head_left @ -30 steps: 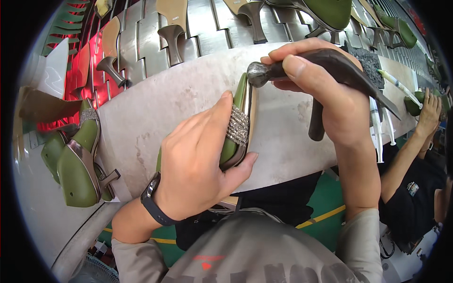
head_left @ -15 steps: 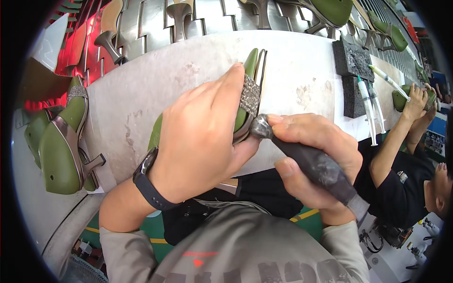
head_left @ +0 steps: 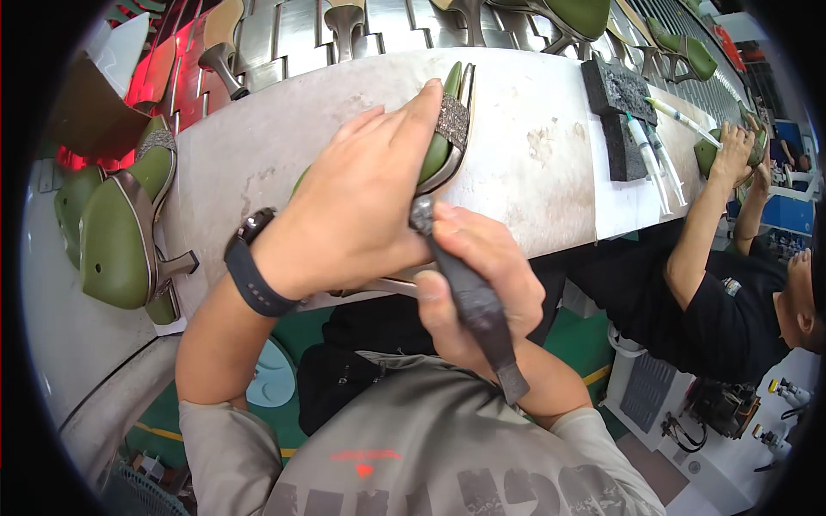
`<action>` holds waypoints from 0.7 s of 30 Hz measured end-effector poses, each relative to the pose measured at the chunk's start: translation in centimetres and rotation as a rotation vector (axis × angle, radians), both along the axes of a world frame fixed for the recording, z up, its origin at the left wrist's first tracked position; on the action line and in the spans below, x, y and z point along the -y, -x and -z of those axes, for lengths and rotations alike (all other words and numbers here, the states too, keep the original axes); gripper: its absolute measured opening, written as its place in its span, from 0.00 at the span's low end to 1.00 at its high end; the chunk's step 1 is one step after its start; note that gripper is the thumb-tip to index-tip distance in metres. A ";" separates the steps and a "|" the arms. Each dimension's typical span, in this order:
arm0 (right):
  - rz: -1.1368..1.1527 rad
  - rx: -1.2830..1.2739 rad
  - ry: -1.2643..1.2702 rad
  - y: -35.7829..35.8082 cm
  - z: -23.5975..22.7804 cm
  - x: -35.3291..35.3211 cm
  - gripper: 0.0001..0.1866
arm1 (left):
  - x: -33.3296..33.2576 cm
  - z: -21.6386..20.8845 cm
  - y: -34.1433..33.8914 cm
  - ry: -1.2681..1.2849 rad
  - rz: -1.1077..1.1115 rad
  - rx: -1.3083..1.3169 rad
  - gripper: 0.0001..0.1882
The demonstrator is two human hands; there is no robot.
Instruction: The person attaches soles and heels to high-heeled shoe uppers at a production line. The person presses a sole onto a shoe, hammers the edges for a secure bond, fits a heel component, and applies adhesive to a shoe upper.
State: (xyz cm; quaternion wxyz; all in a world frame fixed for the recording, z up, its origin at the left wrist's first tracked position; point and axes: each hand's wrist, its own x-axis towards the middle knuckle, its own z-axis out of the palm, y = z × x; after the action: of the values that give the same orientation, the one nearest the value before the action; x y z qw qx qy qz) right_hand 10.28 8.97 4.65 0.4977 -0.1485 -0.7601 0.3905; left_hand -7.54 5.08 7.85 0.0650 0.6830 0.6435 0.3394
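My left hand (head_left: 348,202), with a dark watch band at its wrist, wraps over a green high-heeled shoe (head_left: 435,160) lying on its side on the worktable. Beyond my fingers show its pointed toe and a glittery strap (head_left: 453,119); much of the shoe is hidden under my palm. In my closed right hand (head_left: 503,267) is a dark hammer (head_left: 475,303) with a rounded metal face and a flat, flared end. That face is close to the sole edge, beside my left hand; whether it touches cannot be made out.
Green heeled shoes (head_left: 116,236) are stacked at the left table edge. Black foam blocks (head_left: 615,90) and syringes (head_left: 647,163) lie at the right. A metal slat conveyor (head_left: 301,39) carrying shoes runs behind. At far right, a co-worker's hands (head_left: 731,155) handle another green shoe.
My right hand has moved left with the hammer, whose flared end points more steeply down. My left hand and the shoe have shifted slightly up and left in view.
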 end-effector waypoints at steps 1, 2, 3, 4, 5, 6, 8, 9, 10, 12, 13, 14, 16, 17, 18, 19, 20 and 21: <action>0.000 -0.004 0.002 -0.1 -0.1 -0.1 0.19 | 0.4 0.0 0.5 -0.019 0.063 -0.043 0.57; -0.081 0.029 0.015 -0.1 -0.2 -0.4 0.19 | 0.9 0.2 1.6 -0.014 0.060 -0.047 0.57; -0.159 0.064 0.029 -0.3 -0.5 -0.5 0.19 | 1.6 0.5 3.0 0.057 0.095 0.059 0.51; -0.156 0.065 0.116 -0.8 -0.8 -0.8 0.20 | 2.2 0.8 4.3 0.129 0.128 0.168 0.45; -0.079 0.026 0.046 -1.1 -0.3 -1.3 0.20 | 2.6 0.9 4.8 0.203 0.151 0.278 0.40; -0.061 0.020 0.023 -1.1 -0.2 -1.7 0.20 | 2.8 1.5 4.7 0.121 0.089 0.291 0.28; -0.016 0.040 -0.098 -0.8 0.4 -1.9 0.20 | 3.0 1.2 3.9 0.109 0.047 0.276 0.26; -0.026 0.049 -0.090 -0.7 0.4 -1.7 0.20 | 2.8 1.0 3.4 0.089 0.018 0.258 0.23; -0.061 0.085 -0.090 -0.7 0.0 -1.4 0.20 | 2.6 1.1 3.4 0.071 0.022 0.243 0.22; -0.133 0.154 -0.076 -0.7 -0.5 -0.8 0.22 | 2.6 1.3 3.4 0.062 0.013 0.216 0.22; -0.142 0.161 -0.071 -0.6 -0.6 -0.8 0.22 | 2.6 1.3 3.4 0.049 0.013 0.182 0.22; -0.188 0.172 -0.039 -0.6 -0.5 -0.9 0.22 | 2.6 1.4 3.5 0.053 0.007 0.190 0.22; -0.262 0.200 -0.018 -0.5 -0.8 -1.4 0.23 | 2.6 1.7 3.5 0.033 0.012 0.183 0.21; -0.269 0.207 -0.012 -0.6 -1.0 -1.6 0.23 | 2.7 1.8 3.5 0.038 0.005 0.191 0.21; -0.299 0.246 -0.029 -0.6 -1.3 -1.8 0.23 | 2.7 1.8 3.5 0.023 0.001 0.178 0.21; -0.329 0.283 -0.046 -0.5 -1.6 -1.9 0.23 | 2.7 1.9 3.5 0.007 -0.001 0.163 0.21; -0.330 0.287 -0.046 -0.3 -1.9 -2.0 0.23 | 2.6 1.9 3.4 0.007 -0.002 0.167 0.21; -0.329 0.290 -0.077 -0.1 -2.3 -2.0 0.22 | 2.5 1.8 3.3 0.010 -0.006 0.161 0.20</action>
State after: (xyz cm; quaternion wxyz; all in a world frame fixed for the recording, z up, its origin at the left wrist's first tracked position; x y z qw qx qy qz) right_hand 10.42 10.97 6.94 0.3180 -0.0579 -0.8521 0.4116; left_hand -10.82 2.54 6.07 0.1190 0.6511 0.6400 0.3902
